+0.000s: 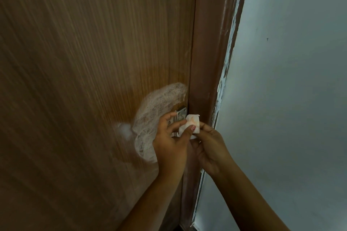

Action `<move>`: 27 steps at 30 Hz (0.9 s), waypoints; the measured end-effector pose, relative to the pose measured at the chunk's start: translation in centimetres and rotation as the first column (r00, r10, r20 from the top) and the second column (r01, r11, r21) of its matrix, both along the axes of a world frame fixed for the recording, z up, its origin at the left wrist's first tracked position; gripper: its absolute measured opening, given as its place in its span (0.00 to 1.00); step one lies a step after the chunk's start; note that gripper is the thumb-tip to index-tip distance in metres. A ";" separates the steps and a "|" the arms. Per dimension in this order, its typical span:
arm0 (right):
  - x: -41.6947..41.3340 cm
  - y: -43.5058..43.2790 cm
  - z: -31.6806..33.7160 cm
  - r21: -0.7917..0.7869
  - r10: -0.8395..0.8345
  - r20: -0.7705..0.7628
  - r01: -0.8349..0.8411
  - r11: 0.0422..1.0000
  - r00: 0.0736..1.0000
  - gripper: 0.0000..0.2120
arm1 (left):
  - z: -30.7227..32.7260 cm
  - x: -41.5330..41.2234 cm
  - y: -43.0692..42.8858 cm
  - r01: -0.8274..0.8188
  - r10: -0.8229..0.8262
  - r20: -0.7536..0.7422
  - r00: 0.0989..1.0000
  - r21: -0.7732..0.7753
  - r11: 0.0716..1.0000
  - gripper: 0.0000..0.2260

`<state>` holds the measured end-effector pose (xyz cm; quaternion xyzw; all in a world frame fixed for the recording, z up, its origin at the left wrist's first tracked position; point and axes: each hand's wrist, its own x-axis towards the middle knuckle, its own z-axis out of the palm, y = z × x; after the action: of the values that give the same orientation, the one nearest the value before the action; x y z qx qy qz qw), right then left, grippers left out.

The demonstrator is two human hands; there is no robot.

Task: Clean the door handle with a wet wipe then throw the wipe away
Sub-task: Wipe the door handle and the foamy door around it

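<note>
A small folded white wet wipe (191, 122) with an orange-brown stain is pinched between both hands right in front of the door hardware. My left hand (171, 144) grips its left edge with thumb and fingers. My right hand (211, 148) holds its right and lower edge. Behind them a silver metal door handle plate (180, 114) sits on the brown wooden door (84, 62), close to the door's right edge; my left hand's fingers hide most of it.
A whitish scuffed patch (159, 103) spreads on the door around the handle. The dark brown door frame (210, 52) runs down the right of the door, with chipped paint along its edge. A pale grey-blue wall (291, 99) fills the right side.
</note>
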<state>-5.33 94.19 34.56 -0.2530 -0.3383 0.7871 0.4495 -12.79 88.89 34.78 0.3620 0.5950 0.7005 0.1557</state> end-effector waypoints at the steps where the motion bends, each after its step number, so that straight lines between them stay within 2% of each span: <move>1: 0.1 0.0 0.0 -0.019 0.015 -0.026 -0.016 1.000 1.000 0.09 | 0.1 -0.2 0.0 -0.004 0.004 0.000 1.000 0.006 1.000 0.20; 3: 0.4 -0.1 0.0 -0.076 0.049 -0.129 -0.059 0.995 0.990 0.10 | 0.3 -0.5 0.1 -0.010 0.010 0.002 1.000 0.020 1.000 0.21; 5: 0.6 -0.2 0.0 -0.049 0.093 -0.171 -0.102 0.994 0.981 0.13 | 0.4 -0.9 0.1 -0.007 0.006 0.028 1.000 0.034 0.999 0.20; 7: 0.6 -0.3 -0.1 0.051 0.108 -0.093 -0.104 0.993 0.990 0.15 | 0.4 -1.3 0.2 0.012 -0.014 0.052 0.999 0.034 0.999 0.20; 10: 0.3 0.1 -0.4 0.139 0.038 0.008 -0.038 0.990 0.999 0.12 | 0.1 -1.7 0.3 0.085 -0.084 0.054 0.995 -0.007 0.996 0.19; 12: 0.1 0.7 -0.6 0.188 -0.058 0.076 0.042 0.981 0.995 0.09 | 0.2 -2.0 0.0 0.106 -0.106 -0.018 0.994 -0.034 0.994 0.19; 14: -0.2 1.7 -0.7 0.331 -0.212 0.172 0.146 0.932 0.962 0.11 | 0.6 -2.4 -0.7 0.014 -0.017 -0.221 0.975 -0.015 1.000 0.18; 16: -0.7 2.8 -0.5 0.545 -0.445 0.290 0.236 0.805 0.847 0.12 | 1.4 -3.3 -1.6 -0.153 0.174 -0.470 0.866 0.083 0.985 0.15; 19: -1.7 4.3 -0.1 0.811 -0.729 0.344 0.204 0.548 0.592 0.10 | 3.0 -5.7 -2.5 -0.339 0.434 -0.728 0.530 0.287 0.896 0.11; 21: -2.4 4.7 -0.2 0.866 -0.784 0.336 0.155 0.475 0.521 0.10 | 3.9 -7.5 -2.6 -0.385 0.529 -0.782 0.328 0.401 0.831 0.12; 22: -2.7 4.8 -0.4 0.879 -0.792 0.343 0.124 0.460 0.506 0.10 | 4.2 -8.2 -2.6 -0.405 0.561 -0.784 0.266 0.437 0.803 0.13; 27: -4.4 3.7 -1.8 0.922 -0.827 0.332 0.027 0.385 0.454 0.07 | 4.0 -9.7 -2.0 -0.462 0.622 -0.777 0.100 0.517 0.720 0.14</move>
<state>-9.76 97.84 32.79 -0.4090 -0.7255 0.1609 0.5296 -22.54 86.87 38.79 0.4531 0.6098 0.4134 -0.5020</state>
